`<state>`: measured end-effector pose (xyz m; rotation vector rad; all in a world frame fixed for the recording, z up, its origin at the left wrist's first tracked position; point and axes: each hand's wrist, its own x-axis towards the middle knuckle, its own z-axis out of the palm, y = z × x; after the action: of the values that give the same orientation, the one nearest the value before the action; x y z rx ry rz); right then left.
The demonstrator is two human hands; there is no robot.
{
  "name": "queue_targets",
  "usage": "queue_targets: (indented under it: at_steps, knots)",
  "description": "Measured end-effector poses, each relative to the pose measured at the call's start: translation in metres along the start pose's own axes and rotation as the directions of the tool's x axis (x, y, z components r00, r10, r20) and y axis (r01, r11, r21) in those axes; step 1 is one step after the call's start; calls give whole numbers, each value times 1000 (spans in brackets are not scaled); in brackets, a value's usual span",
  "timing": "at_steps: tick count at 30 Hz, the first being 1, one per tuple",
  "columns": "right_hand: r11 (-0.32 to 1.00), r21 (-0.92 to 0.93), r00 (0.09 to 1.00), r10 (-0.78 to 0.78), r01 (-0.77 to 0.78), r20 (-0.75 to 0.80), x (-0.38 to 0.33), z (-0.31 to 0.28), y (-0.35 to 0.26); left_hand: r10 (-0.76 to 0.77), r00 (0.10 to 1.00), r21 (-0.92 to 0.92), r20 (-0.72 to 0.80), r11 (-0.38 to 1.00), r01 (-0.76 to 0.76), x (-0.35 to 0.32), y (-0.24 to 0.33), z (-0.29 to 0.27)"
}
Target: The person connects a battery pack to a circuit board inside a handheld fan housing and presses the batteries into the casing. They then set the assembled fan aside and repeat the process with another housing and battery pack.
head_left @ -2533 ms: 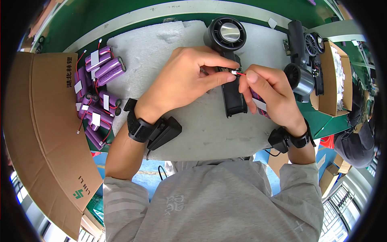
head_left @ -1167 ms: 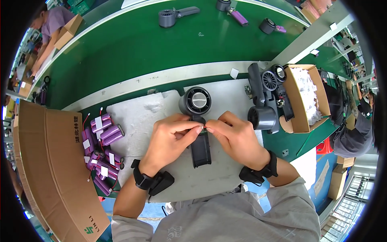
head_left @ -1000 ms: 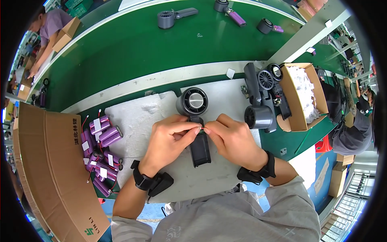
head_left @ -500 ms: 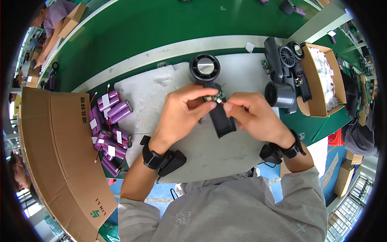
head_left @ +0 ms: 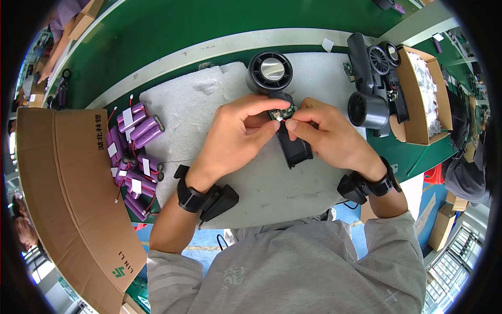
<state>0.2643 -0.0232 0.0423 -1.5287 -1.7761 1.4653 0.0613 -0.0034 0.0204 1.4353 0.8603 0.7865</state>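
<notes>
A black handheld fan housing lies on the pale mat, with a round head (head_left: 272, 69) at its far end and an open, hollow handle (head_left: 296, 149) pointing toward me. Over the handle's upper part, my left hand (head_left: 232, 133) pinches a small green circuit board (head_left: 285, 111) between thumb and fingers. My right hand (head_left: 329, 133) is closed at the board's near edge, thumb against forefinger, on a small white plug (head_left: 281, 120) with a short bit of wire. Its fingertips partly hide the plug, so I cannot tell whether it sits fully in the board.
Purple battery packs (head_left: 146, 133) with wires and white labels pile up at the left, beside a large cardboard box (head_left: 63, 188). Grey fan housings (head_left: 367, 110) and a carton (head_left: 444, 112) of white pieces stand at the right. Another circuit board (head_left: 348, 71) lies near them.
The view has shifted a little, so the bench things sit higher in it. My right fingertips have come closer to the board and the plug; my left hand keeps its hold.
</notes>
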Motion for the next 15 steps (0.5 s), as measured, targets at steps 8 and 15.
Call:
queue_targets:
  at_steps: [8,15]
  knots:
    - [991,-130,1000,1,-3,-20,0,4,-1,-52,998,15,30,999,51,-2,1,-3]
    - [979,-200,993,-67,47,-94,-3,13,0,-22,999,5,40,1000,21,-1,-5,-1]
